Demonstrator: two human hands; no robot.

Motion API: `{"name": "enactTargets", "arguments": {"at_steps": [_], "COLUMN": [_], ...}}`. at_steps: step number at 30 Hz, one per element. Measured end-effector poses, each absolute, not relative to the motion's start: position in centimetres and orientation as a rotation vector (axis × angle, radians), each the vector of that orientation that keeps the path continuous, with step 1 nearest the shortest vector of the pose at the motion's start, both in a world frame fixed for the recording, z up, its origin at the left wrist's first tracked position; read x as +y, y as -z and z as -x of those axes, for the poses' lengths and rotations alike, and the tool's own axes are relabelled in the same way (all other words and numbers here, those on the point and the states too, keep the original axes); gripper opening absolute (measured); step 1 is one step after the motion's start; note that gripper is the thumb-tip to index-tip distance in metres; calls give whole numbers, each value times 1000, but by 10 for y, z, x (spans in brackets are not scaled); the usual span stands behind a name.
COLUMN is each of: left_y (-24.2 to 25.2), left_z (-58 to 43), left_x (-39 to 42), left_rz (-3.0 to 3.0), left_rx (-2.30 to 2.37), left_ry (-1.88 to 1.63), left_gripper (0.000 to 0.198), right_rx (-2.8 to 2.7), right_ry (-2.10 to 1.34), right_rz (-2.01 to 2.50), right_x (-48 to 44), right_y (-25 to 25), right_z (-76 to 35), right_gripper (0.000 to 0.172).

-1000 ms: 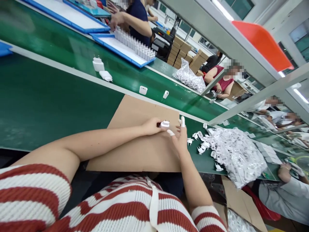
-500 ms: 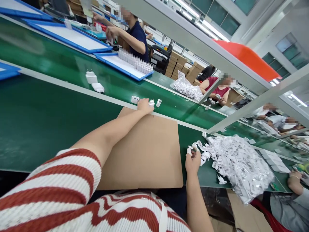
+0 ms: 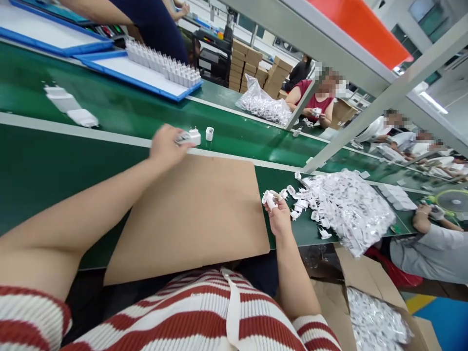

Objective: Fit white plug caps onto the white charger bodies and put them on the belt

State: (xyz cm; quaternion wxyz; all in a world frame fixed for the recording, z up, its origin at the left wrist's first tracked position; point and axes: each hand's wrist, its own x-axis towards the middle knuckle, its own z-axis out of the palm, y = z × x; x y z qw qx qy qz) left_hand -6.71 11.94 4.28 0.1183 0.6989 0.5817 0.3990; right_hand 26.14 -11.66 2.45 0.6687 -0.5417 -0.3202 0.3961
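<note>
My left hand reaches over the far edge of the cardboard sheet, its fingers closed around a white plug charger on the green belt. Part of what lies between those fingers is hidden. Just right of it stands a small white charger housing. At the sheet's right edge my right hand is closed on white charger parts, held above the bench. Close by lie several loose white charger parts, spilling from a clear plastic bag.
Two white chargers lie farther left on the belt. Beyond it sits a blue-edged tray with rows of chargers. A slanted metal post rises at right. Co-workers sit along the line, one in a grey sleeve.
My view has shifted, so the bench appears moved left and up. My left hand has drawn leftward along the belt's edge. My right hand has turned, showing more of the white parts it holds.
</note>
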Motion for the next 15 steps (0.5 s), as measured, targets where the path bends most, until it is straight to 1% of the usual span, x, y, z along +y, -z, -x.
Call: {"name": "enactTargets", "arguments": {"at_steps": [2,4,6,8,10,11,13,15], "left_y": [-36,-26,-18,-13,-11,-11,-10,-9], "left_z": [40,15,1,-2,2,6,11,12], "left_x": [74,35,11,1,2,4,9,12], "left_rz": [-2063,-2093,-2107,-2131,-2115,-2087,-2024,-1998], "left_rx": [1447,1149,980,883,810,779,742,719], "left_ry": [-1028,-892,-820,-802,-807,-802,-788,-782], "left_gripper": [42,36,32,38,46,46,41,38], "right_rx": [-810,-974,-1214,-1491,-1737,-1832,-1965,-2052], "right_ry": [-909,-867,-740,-555,-390,-336,-274,-234], "right_rz": [1235,1289,1362,1403,1404,1405,1425,1453], "right_x": [-113,-107,-101,-94,-86,-82,-74,-66], "right_y": [-30,-37,-44,-50,-56,-58,-61,-62], "right_z": [-250,-236,-223,-211,-201,-197,-190,-184], "right_gripper": [43,35,25,18,23,27,33,34]}}
